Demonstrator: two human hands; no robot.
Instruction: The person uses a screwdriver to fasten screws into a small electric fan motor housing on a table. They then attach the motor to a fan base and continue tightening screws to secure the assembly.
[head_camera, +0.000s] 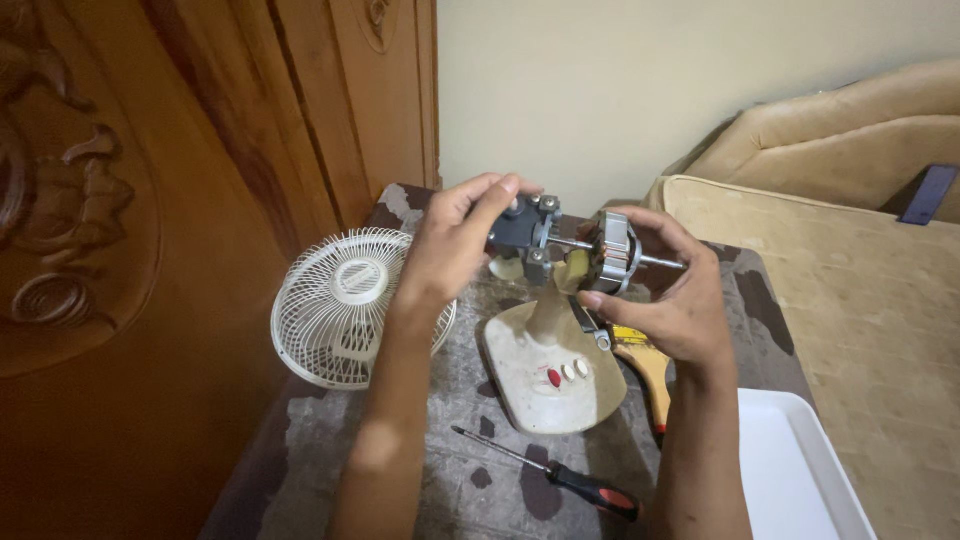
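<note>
The left hand (455, 245) closes its fingers over the dark grey rear gear housing (522, 232) of a bare fan motor (575, 245), while the right hand (670, 300) cups the laminated steel stator (613, 252) from below and behind, thumb under it and fingers arched over the top. Both hands thus grasp one assembly, which sits atop the neck of a cream plastic fan base (550, 375), above the middle of the table. A thin bright shaft (662, 262) projects from the stator toward the right. Judged from this grip, the work is best done by keeping both ends supported together, so that the shaft stays in line with the housing and no load falls on the narrow neck; pressure belongs on the metal core rather than on the windings. The housing is matt and blocky with rounded screw bosses; the stator is ribbed and dull silver. The base is smooth, scuffed and teardrop-shaped, with one red and two white push buttons (566, 373). Just right of it lies a paintbrush (645, 365) with a wooden handle. In front lies a screwdriver (560, 472) with a slim steel shank and a black-and-red handle. To the left a white wire fan guard (345, 305) lies at the table's left edge. The table (470, 480) carries a mottled grey-brown cover; a white tray (800, 470) sits at the lower right, a carved wooden door (150, 250) stands at the left, and tan cushions (850, 250) lie beyond.
</note>
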